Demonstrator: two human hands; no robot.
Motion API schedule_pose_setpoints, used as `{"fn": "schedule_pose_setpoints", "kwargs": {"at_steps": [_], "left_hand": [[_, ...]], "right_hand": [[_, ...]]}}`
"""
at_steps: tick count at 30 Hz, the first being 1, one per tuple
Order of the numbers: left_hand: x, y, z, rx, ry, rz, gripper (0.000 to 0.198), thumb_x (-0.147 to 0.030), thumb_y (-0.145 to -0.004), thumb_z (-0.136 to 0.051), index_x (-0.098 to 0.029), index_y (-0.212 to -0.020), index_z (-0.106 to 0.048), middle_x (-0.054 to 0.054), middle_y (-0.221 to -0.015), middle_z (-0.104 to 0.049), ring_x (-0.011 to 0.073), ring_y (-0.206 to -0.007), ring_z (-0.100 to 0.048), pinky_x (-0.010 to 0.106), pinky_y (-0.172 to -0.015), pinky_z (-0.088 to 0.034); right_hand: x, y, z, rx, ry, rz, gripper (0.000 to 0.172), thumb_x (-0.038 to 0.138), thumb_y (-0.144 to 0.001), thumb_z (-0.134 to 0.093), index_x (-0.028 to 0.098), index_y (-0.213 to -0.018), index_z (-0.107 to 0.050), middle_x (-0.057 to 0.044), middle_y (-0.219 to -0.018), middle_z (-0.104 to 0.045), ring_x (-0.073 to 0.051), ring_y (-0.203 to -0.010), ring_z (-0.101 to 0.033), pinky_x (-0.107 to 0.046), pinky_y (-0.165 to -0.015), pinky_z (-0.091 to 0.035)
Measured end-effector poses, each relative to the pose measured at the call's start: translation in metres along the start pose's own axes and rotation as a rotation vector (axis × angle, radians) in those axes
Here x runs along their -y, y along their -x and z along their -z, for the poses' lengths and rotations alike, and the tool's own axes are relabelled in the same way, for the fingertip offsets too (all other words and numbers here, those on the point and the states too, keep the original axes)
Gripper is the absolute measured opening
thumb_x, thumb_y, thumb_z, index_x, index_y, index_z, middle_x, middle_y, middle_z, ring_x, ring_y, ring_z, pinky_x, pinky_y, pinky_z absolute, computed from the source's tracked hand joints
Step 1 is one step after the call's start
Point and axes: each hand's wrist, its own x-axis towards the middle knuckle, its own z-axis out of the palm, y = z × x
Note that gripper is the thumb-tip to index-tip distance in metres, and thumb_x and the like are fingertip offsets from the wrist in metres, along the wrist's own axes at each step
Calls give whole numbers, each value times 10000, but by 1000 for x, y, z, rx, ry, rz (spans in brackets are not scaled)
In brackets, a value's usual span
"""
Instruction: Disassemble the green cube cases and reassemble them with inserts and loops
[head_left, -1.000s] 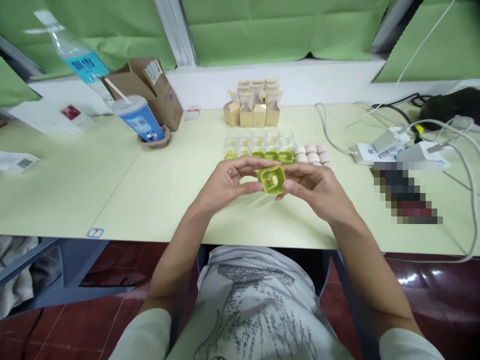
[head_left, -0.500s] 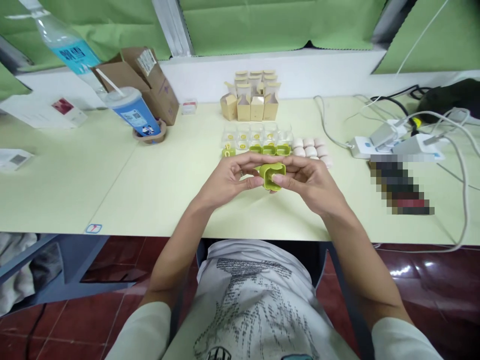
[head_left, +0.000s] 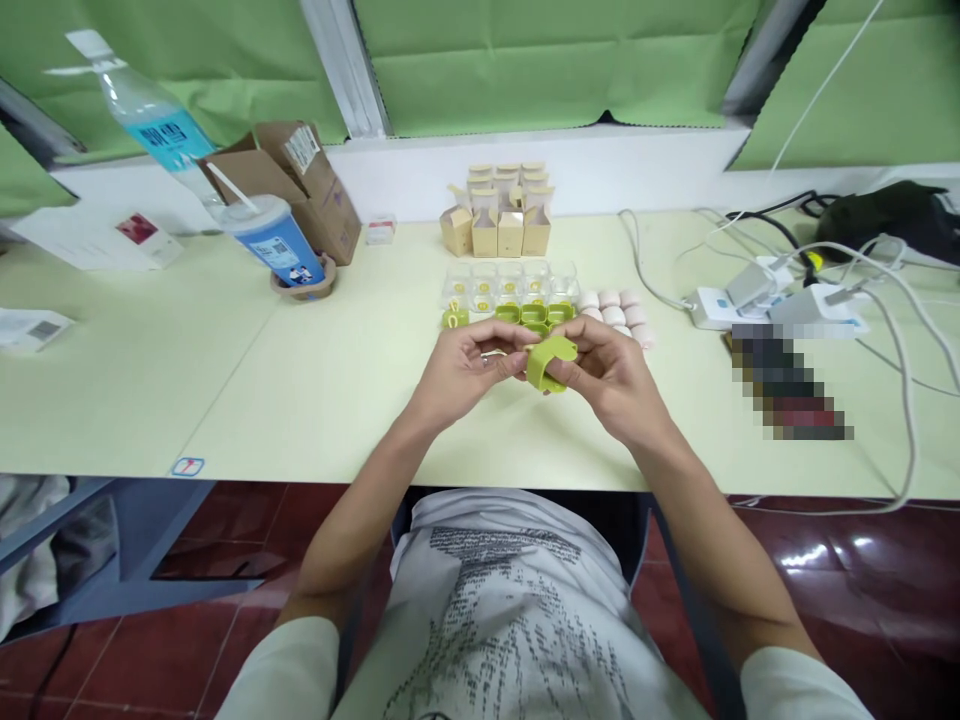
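Both my hands meet over the pale table, just in front of me. My right hand pinches a small olive-green square plastic piece, tilted on edge. My left hand curls its fingers against the same green piece, and a thin metal bit shows at its fingertips. Just behind my hands lie a row of similar green pieces, clear plastic cases and round pinkish-white caps.
Small tan cartons stand at the back centre. A blue cup with a straw, a water bottle and a brown cardboard box are at the back left. White chargers and tangled cables fill the right side.
The green piece has turned from lying open-side-up to standing on edge between my fingers. Both hands shifted slightly left and closer together.
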Motion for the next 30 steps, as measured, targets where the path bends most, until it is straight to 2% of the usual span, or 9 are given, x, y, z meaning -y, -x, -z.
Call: {"fn": "schedule_pose_setpoints", "kwargs": {"at_steps": [5,9,14,16,18,21,24,27,30], "left_hand": [[-5,-2,1,-44,-74,11,431,-557,-792,-1052,-190,-875,-842,44,-876,-804,149,-746,-720,292,-705,-645],[-7,-2,3,-72,-154,-22,395,-537,-818,-1020,-195,-854,-826,54,-886,-815,175,-794,-751,309,-741,-655],[-3,0,5,-112,-218,-89,250,-428,-893,-921,-198,-891,-825,56,-929,-830,185,-877,-772,312,-802,-654],[-4,-6,17,-88,-231,-81,269,-451,-909,-901,-192,-942,-836,66,-958,-837,184,-864,-766,303,-761,-645],[-5,-19,40,-107,-302,-66,304,-477,-931,-876,-190,-1028,-846,76,-1006,-842,185,-869,-757,291,-721,-624],[4,-46,86,-249,-545,-74,237,-394,-933,-844,-191,-1052,-822,68,-1042,-826,182,-918,-735,269,-723,-581],[27,-63,121,-368,-678,-19,128,-294,-940,-798,-181,-998,-781,79,-1140,-784,158,-884,-698,268,-712,-547],[51,-58,136,-351,-693,7,191,-339,-978,-787,-192,-1094,-825,95,-1209,-713,168,-933,-687,281,-737,-548],[62,-47,136,-245,-728,-10,304,-432,-990,-812,-226,-1203,-878,98,-1223,-659,193,-1015,-677,306,-818,-580]], "right_hand": [[-2,4,-7,1,27,28,488,552,-808,-1068,240,-1017,-756,3,-890,-758,-163,-782,-715,-295,-713,-616],[0,8,-12,4,6,15,432,497,-838,-1063,244,-1025,-767,9,-905,-768,-155,-774,-740,-286,-702,-657],[2,7,-8,97,-53,-55,460,532,-889,-1018,249,-1177,-798,-30,-1093,-839,-164,-732,-793,-377,-748,-749],[3,1,-3,123,-55,-63,459,529,-908,-999,250,-1226,-821,-49,-1121,-863,-184,-752,-817,-437,-820,-767],[5,-15,2,92,4,-29,437,500,-893,-1010,247,-1212,-852,-62,-1151,-872,-219,-808,-845,-471,-871,-763],[0,-55,6,-16,267,102,373,405,-859,-1026,230,-1161,-896,-85,-1203,-861,-269,-889,-857,-465,-884,-734],[-19,-98,4,-76,579,263,256,257,-886,-940,202,-1135,-920,-96,-1157,-830,-259,-861,-824,-446,-884,-702],[-43,-118,-3,-29,846,208,327,145,-933,-800,185,-1238,-909,-117,-1213,-818,-232,-850,-789,-424,-906,-675],[-57,-115,-11,35,1114,156,385,183,-1012,-736,213,-1371,-874,-125,-1322,-815,-269,-1007,-790,-414,-943,-620]]}}
